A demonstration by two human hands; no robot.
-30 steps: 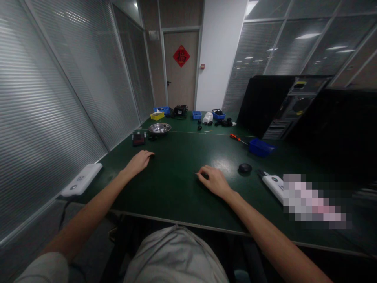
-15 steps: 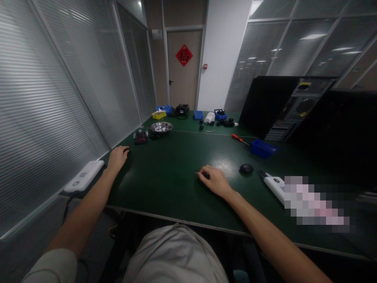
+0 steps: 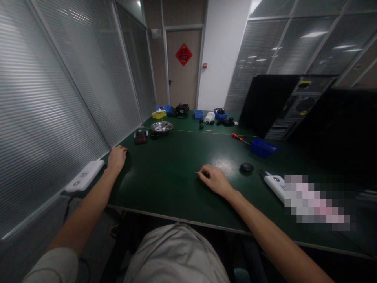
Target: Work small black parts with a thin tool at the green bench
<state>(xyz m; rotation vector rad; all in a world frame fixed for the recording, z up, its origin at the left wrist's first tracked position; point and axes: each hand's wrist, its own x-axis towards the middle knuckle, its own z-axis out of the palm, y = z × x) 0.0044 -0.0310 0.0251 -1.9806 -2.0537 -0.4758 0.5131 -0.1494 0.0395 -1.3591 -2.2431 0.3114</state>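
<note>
My right hand [image 3: 214, 180] rests on the green table [image 3: 165, 173], thumb and forefinger pinched. From the pinch sticks the tip of a thin, pale, pin-like piece [image 3: 196, 172]; the rest of it is hidden by the fingers. Farther left, my left hand [image 3: 118, 157] lies near the table's left edge with its fingers curled together, and whatever they may hold cannot be made out. Nearest to that hand are a dark box with red [image 3: 140, 137] beyond it and a white device [image 3: 85, 177] beside the forearm. A round black object [image 3: 246, 168] sits right of my right hand.
A metal dish [image 3: 161, 127] with small parts stands beyond the dark box. At right lie an orange-handled screwdriver [image 3: 240, 138], a blue bin [image 3: 263, 147] and another white device [image 3: 275, 184]. A large black computer case [image 3: 272, 106] stands behind them. Bins and black parts line the far end.
The left hand's fingers have drawn in slightly, and the dark bit seen at their tips is no longer visible. My right hand stays where it was, still pinching.
</note>
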